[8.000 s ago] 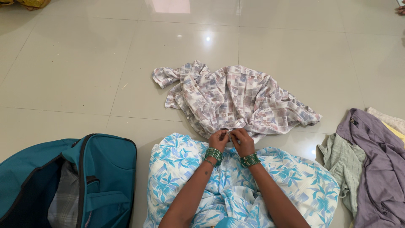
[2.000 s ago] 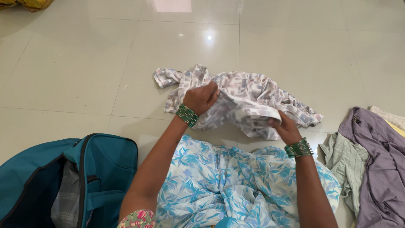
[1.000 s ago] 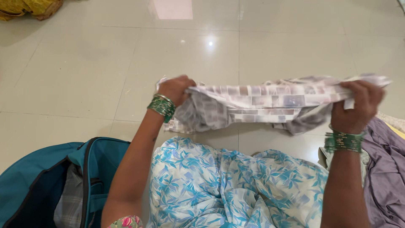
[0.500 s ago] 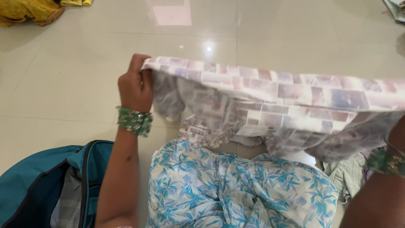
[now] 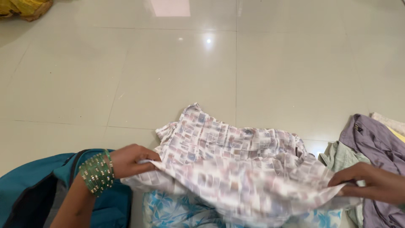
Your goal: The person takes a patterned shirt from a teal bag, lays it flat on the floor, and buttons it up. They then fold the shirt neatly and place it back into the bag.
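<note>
A white shirt (image 5: 232, 160) with a pink and blue square print is spread low over my lap and the floor. My left hand (image 5: 133, 159) grips its near left edge; green bangles ring that wrist. My right hand (image 5: 373, 183) pinches the near right edge. The cloth is blurred by motion. Under it shows my white garment with blue leaves (image 5: 168, 211).
A teal bag (image 5: 29, 190) lies open at the lower left, right beside my left wrist. A purple garment (image 5: 375, 143) and a pale green one (image 5: 339, 154) are piled at the right. Yellow cloth (image 5: 23, 6) sits far left. Glossy floor tiles (image 5: 168, 71) stretch ahead.
The shirt, held high and stretched between my hands half a second ago, has come down flat over my lap. Both hands dropped low and kept their grip on its edges.
</note>
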